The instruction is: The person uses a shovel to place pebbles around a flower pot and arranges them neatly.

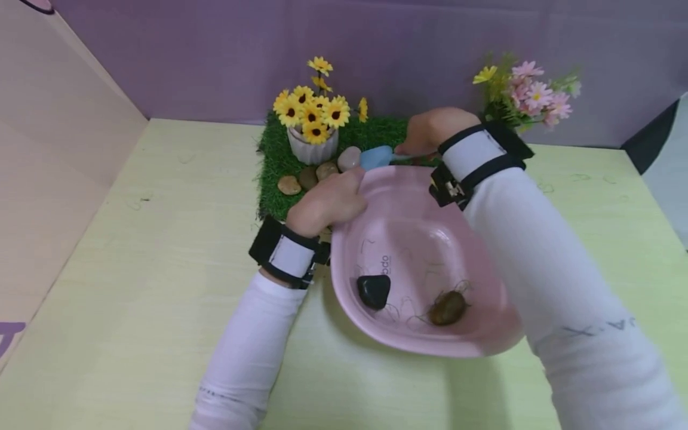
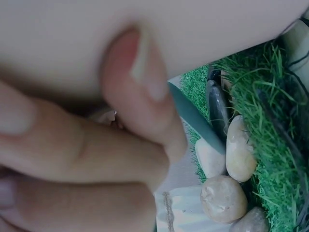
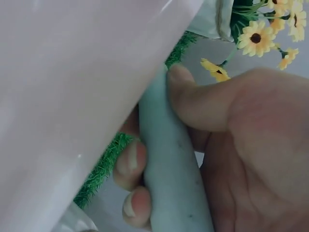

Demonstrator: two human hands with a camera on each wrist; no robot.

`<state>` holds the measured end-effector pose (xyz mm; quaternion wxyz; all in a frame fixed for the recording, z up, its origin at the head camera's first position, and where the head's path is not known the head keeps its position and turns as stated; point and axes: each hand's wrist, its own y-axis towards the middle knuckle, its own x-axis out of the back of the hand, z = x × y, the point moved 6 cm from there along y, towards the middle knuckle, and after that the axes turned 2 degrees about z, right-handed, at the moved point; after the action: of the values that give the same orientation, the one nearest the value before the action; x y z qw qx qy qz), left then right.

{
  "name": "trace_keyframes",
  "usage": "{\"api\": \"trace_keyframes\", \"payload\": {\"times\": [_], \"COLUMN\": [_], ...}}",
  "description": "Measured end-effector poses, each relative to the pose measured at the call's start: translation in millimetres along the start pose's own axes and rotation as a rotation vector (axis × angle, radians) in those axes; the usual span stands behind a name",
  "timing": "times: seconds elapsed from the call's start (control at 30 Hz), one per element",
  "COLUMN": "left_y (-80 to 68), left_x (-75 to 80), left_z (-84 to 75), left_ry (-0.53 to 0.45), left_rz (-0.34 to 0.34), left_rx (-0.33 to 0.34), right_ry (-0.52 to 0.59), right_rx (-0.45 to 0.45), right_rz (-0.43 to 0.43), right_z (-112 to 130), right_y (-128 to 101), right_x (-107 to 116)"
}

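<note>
A pink basin (image 1: 408, 209) is tilted toward me, with a black stone (image 1: 374, 291) and a brown stone (image 1: 448, 307) in its low end. My left hand (image 1: 328, 203) grips the basin's left rim, thumb (image 2: 140, 92) pressed on the pink wall (image 2: 145, 19). My right hand (image 1: 430, 130) holds a light blue scoop (image 1: 376, 157) by its handle (image 3: 171, 169), behind the basin's far rim (image 3: 72, 96). The scoop's blade (image 2: 195, 118) lies over pale stones (image 2: 227, 198) on a green grass mat (image 1: 279, 161). A white pot of yellow flowers (image 1: 313, 119) stands on the mat.
Several stones (image 1: 317, 173) lie in a row on the mat's front. Pink and yellow flowers (image 1: 529, 92) stand at the back right. A purple wall closes the back and a beige panel (image 1: 48, 155) the left of the pale green table (image 1: 134, 286).
</note>
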<state>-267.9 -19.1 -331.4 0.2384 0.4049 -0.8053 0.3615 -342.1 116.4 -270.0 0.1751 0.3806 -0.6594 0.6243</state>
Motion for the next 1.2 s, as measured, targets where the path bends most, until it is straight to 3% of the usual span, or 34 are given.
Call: {"api": "trace_keyframes", "payload": {"times": [0.23,0.43,0.9,1.2], "left_y": [-0.3,-1.4,-2.6,-3.2], "left_x": [-0.2,1.0,2.4,2.9], "left_z": [-0.1,0.4,0.6,-0.1], "left_ry": [-0.006,-0.026,-0.039,-0.014], "left_rz": [-0.002,-0.012,-0.014,-0.017], "left_rx": [-0.02,-0.029,-0.025,-0.023], "right_ry": [-0.032,-0.001,0.01,0.057], "right_rx": [0.022,0.058,0.042,0.071], "right_rz": [-0.074,-0.039,-0.092,-0.109], "right_z": [-15,-36,-115,-130], "right_y": [-2,-2,-14,-30], "right_x": [4,4,12,17]}}
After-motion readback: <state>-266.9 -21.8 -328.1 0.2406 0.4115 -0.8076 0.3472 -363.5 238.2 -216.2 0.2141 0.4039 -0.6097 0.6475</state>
